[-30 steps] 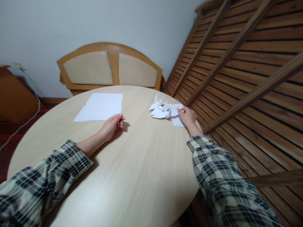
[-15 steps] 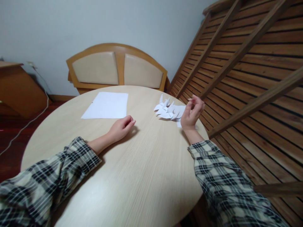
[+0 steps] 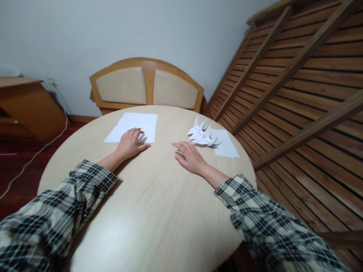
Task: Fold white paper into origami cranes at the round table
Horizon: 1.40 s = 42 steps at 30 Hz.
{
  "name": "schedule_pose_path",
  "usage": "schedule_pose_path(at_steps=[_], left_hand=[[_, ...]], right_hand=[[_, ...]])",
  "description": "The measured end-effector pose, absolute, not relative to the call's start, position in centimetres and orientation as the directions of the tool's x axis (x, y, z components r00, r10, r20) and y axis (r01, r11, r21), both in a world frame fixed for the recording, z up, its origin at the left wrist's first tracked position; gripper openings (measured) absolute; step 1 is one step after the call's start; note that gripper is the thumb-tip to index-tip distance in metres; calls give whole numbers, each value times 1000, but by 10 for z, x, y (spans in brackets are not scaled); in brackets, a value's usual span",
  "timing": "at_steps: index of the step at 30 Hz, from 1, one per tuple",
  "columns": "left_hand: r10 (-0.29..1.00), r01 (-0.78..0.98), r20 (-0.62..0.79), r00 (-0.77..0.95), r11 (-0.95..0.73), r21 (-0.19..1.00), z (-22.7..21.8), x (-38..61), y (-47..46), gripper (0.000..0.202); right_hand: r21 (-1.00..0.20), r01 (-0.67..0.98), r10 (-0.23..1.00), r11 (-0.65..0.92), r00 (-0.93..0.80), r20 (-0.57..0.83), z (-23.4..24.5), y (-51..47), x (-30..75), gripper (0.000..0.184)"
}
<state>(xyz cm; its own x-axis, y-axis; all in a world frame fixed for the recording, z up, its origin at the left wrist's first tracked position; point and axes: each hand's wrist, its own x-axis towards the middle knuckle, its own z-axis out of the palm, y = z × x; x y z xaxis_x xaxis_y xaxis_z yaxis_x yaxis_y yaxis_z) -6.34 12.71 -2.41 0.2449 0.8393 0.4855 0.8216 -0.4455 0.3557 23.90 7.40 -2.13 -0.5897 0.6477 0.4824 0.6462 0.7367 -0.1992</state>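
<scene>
My left hand (image 3: 129,144) is open, its fingers spread over the near edge of a white sheet of paper (image 3: 127,122) on the left of the table; whether it touches the sheet I cannot tell. My right hand (image 3: 189,155) is open too, fingers apart and holding nothing, low over the middle of the table. Just beyond it lies a cluster of folded white paper cranes (image 3: 202,133), with pointed tips sticking up. Beside the cranes, partly under them, are flat white papers (image 3: 227,145).
Both forearms rest across the round, light wood table (image 3: 159,211). A padded wooden headboard (image 3: 121,85) stands behind it against the wall. On the right leans a slatted wooden frame (image 3: 297,94). A wooden desk (image 3: 25,109) and a white cable (image 3: 42,142) are at the left.
My right hand has come left and nearer, away from the flat papers beside the cranes. My left hand has opened and moved left onto the white sheet's near edge. The view has shifted slightly.
</scene>
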Motion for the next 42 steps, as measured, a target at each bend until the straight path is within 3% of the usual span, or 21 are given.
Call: schedule_pose_path(at_steps=[4, 7, 10, 15, 21, 27, 29, 35, 42], left_hand=[[900, 836, 356, 252, -388, 389, -32, -70, 138, 69], [928, 864, 305, 213, -325, 384, -33, -70, 142, 64], [922, 859, 327, 206, -330, 390, -31, -69, 143, 59], [891, 826, 323, 320, -429, 366, -27, -70, 146, 69], [862, 823, 339, 377, -480, 304, -20, -69, 147, 50], [874, 732, 387, 293, -466, 497, -21, -68, 144, 41], [885, 737, 390, 256, -439, 513, -22, -68, 143, 42], [874, 878, 338, 348, -430, 209, -17, -65, 137, 44], [838, 892, 393, 379, -444, 84, -16, -64, 135, 38]], right_hand=[[-296, 646, 706, 703, -586, 397, -25, 80, 242, 48], [-316, 655, 726, 687, -592, 350, -26, 81, 242, 46], [-328, 658, 735, 678, -587, 341, -27, 82, 241, 44], [-324, 646, 721, 691, -594, 356, -28, 84, 240, 39], [-325, 649, 725, 688, -589, 357, -28, 84, 240, 37], [-310, 658, 725, 687, -585, 364, -28, 84, 240, 35], [-307, 654, 719, 691, -585, 375, -29, 85, 239, 35], [-314, 640, 709, 702, -584, 396, -31, 87, 240, 33], [-322, 644, 716, 694, -575, 395, -32, 88, 241, 31]])
